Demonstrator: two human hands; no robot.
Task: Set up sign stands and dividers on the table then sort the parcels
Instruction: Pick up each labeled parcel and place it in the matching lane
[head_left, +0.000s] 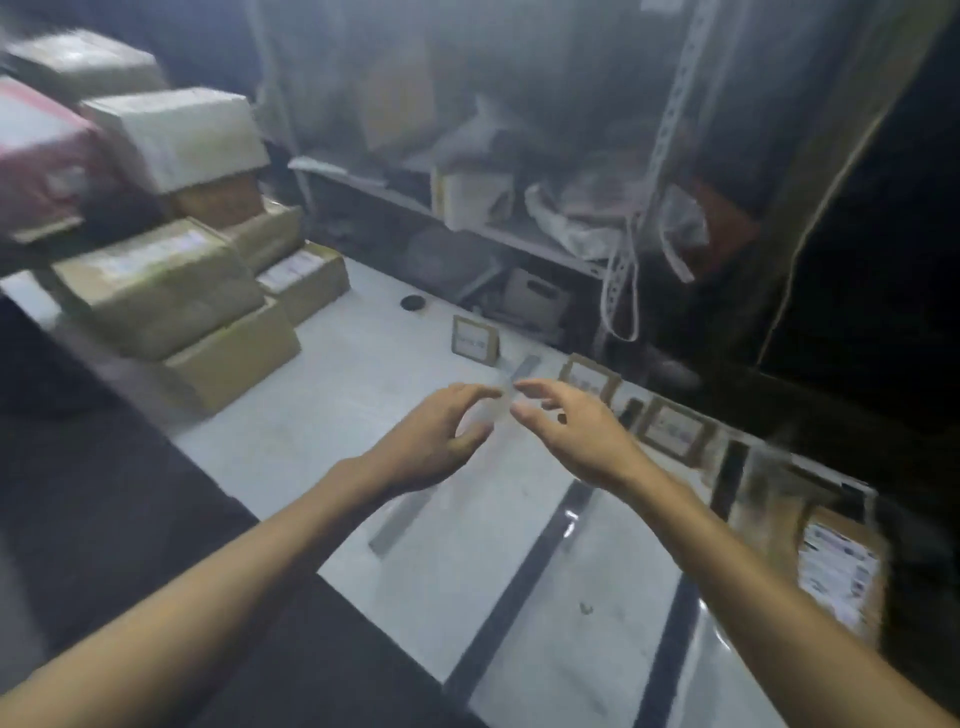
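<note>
A clear divider on a grey base strip (402, 519) runs across the white table (311, 415). My left hand (431, 447) and my right hand (576, 431) hover on either side of its far end with curled, spread fingers. The blur hides whether they touch it. Three small framed sign stands (475, 343), (589, 379), (675, 428) line the table's far edge. Two dividers with dark bases (519, 587), (670, 649) lie further right. Brown parcels (156, 291) are stacked at the left, and one labelled parcel (836, 566) sits at the right.
A small black round object (413, 302) lies near the table's far edge. Behind the table stands a metal shelf (519, 234) draped in clear plastic and full of clutter. A pink box (41, 156) tops the parcel stack at the far left.
</note>
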